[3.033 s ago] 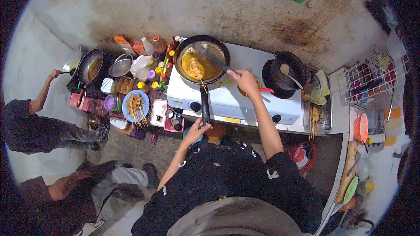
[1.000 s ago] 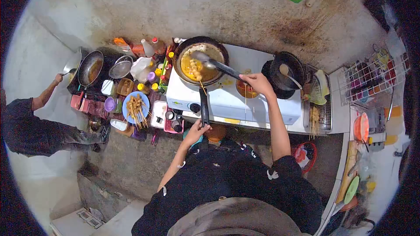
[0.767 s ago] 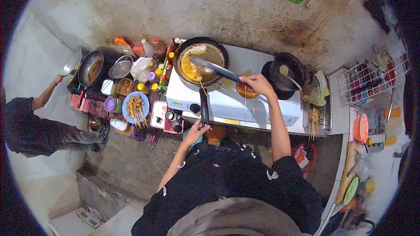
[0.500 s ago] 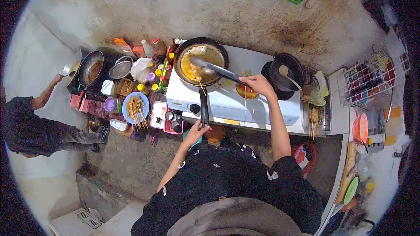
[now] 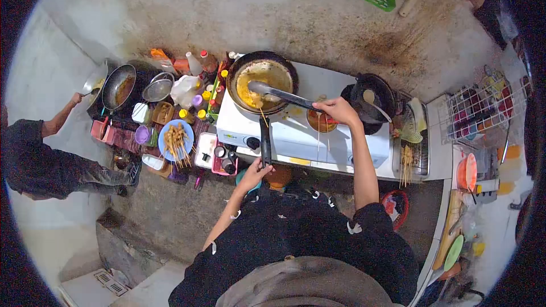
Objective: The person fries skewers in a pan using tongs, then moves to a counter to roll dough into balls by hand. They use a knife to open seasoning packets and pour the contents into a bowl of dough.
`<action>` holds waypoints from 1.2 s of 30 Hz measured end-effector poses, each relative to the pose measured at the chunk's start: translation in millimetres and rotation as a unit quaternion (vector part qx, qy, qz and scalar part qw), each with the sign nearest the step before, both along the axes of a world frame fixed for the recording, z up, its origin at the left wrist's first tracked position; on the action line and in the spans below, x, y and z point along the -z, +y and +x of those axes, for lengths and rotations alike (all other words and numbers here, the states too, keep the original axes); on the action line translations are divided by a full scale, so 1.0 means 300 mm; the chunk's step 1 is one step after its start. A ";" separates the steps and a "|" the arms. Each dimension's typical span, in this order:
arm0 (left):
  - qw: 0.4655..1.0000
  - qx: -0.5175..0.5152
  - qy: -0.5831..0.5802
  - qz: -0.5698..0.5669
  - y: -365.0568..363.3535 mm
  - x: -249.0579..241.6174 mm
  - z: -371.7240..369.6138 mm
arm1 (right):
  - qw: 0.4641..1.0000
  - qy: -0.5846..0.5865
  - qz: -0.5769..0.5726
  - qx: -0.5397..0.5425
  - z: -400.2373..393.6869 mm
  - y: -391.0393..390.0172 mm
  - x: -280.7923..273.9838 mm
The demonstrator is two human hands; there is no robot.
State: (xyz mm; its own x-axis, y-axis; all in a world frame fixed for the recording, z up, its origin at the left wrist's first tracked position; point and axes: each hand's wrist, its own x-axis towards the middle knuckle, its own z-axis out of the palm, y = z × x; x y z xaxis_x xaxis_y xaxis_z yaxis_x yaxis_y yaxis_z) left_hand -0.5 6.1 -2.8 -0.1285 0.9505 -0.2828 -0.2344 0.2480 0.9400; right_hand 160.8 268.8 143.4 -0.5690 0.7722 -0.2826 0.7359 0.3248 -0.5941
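My left hand [image 5: 257, 174] is closed round the end of the black handle of a frying pan [image 5: 291, 74] on the white stove [image 5: 307, 139]. In the pan lies yellow food [image 5: 250, 95] with a skewer sticking out over the near rim. My right hand [image 5: 339, 111] grips dark tongs [image 5: 284, 96], whose tips are down in the pan on the food. Just below the right hand stands a bowl of orange-brown sauce [image 5: 316, 120] with skewers in it.
A blue plate of skewers [image 5: 176, 141], bottles and tubs stand left. A dark pot [image 5: 373, 94] with a ladle is right, beside more skewers [image 5: 406, 165]. At far left another person [image 5: 45, 159] holds a pan. A wire rack [image 5: 483, 108] stands far right.
The tongs' tips have shifted slightly down within the pan, and my right hand with them. My left hand stays on the handle. The view has tilted a little.
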 end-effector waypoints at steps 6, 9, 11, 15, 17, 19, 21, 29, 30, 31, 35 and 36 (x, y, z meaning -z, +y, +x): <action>1.000 -0.002 -0.015 -0.009 -0.001 0.024 -0.003 | 0.998 -0.003 0.069 -0.001 -0.006 -0.021 -0.031; 1.000 -0.001 -0.007 -0.015 0.002 0.006 -0.001 | 0.989 -0.037 0.140 0.008 -0.037 -0.071 -0.039; 1.000 0.001 0.001 -0.019 0.000 0.006 0.001 | 0.980 -0.067 0.186 -0.017 -0.063 -0.111 -0.062; 1.000 -0.013 -0.010 -0.001 0.003 0.025 0.001 | 0.976 -0.054 0.209 -0.013 -0.107 -0.127 -0.015; 1.000 -0.015 -0.011 -0.001 0.000 0.025 0.003 | 0.979 -0.046 0.201 -0.004 -0.126 -0.125 0.002; 1.000 -0.013 -0.020 0.007 0.001 0.024 0.002 | 0.980 -0.039 0.193 0.007 -0.128 -0.118 0.025; 1.000 -0.009 -0.005 0.002 0.001 0.012 -0.002 | 0.986 -0.019 0.167 0.010 -0.121 -0.108 0.036; 1.000 0.000 0.009 -0.005 0.005 0.022 -0.004 | 0.989 -0.040 0.131 0.055 -0.018 -0.038 0.016; 1.000 0.000 0.013 0.007 0.006 0.021 -0.004 | 0.996 -0.009 0.085 0.040 -0.009 -0.036 0.008; 1.000 -0.002 0.016 0.018 0.007 0.021 -0.004 | 0.999 0.023 0.038 0.023 -0.004 -0.034 0.000; 1.000 -0.009 0.003 -0.010 0.003 0.008 0.001 | 0.997 0.002 -0.036 0.061 -0.001 -0.026 -0.001; 1.000 -0.008 0.000 -0.012 0.003 0.009 0.001 | 0.999 0.016 0.015 0.044 -0.002 -0.032 0.022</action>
State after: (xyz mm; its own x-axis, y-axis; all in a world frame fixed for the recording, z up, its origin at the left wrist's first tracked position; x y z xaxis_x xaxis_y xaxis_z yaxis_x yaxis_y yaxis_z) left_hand -0.2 6.9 -5.6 -0.1431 0.9417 -0.3046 -0.2377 0.2660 0.9342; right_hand 160.1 259.2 136.8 -0.5072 0.8273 -0.2414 0.7436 0.2785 -0.6079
